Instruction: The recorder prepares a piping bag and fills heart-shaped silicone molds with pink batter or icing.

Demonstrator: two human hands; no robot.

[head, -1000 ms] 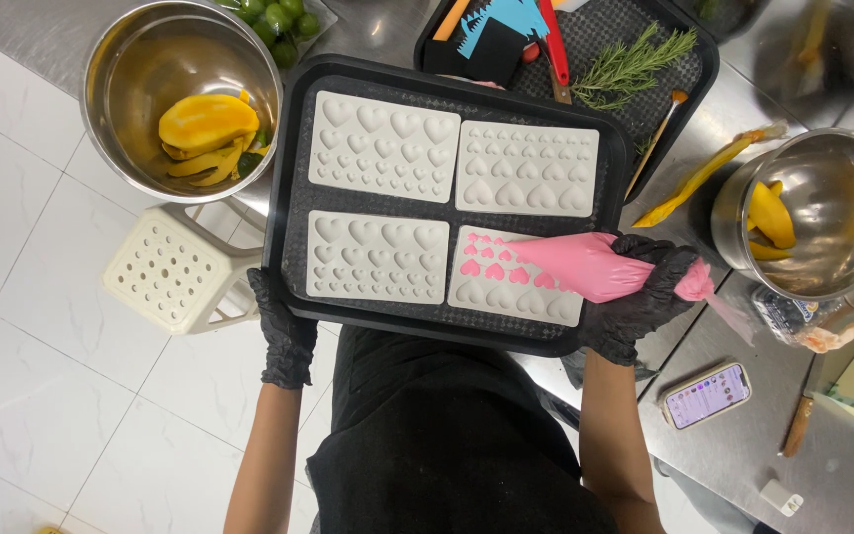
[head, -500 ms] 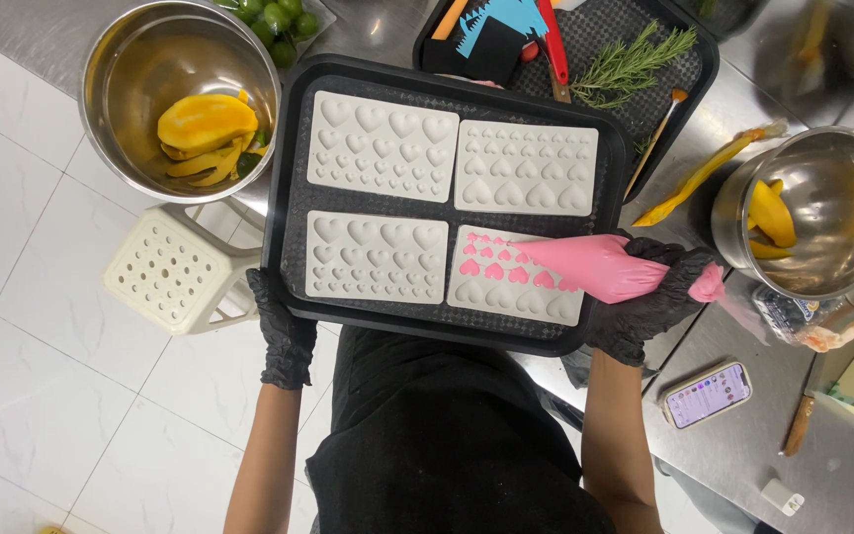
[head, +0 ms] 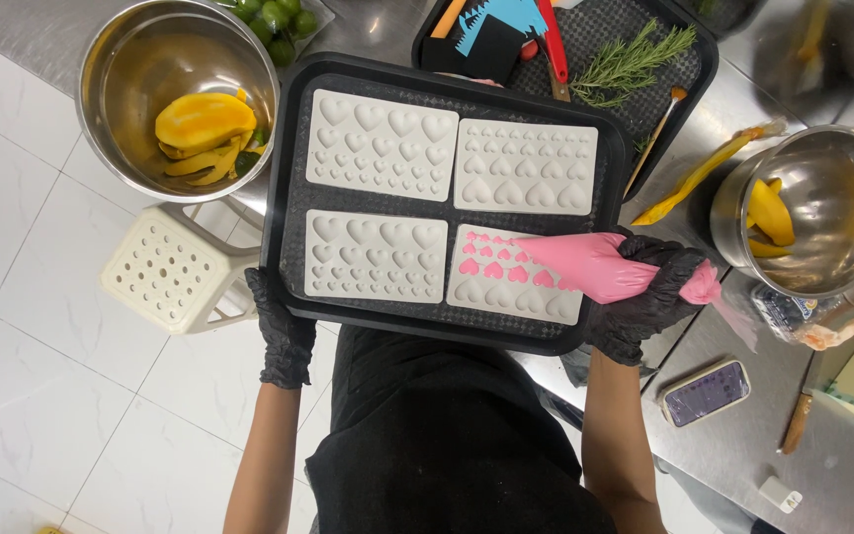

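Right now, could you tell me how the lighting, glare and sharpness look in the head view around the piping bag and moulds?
Head view: even overhead light, sharp across the black tray and heart moulds; soft sheen on the pink piping bag in the right hand; bright reflections inside the steel bowls; left hand at the tray edge is crisp; slight wide-angle bending near the edges.
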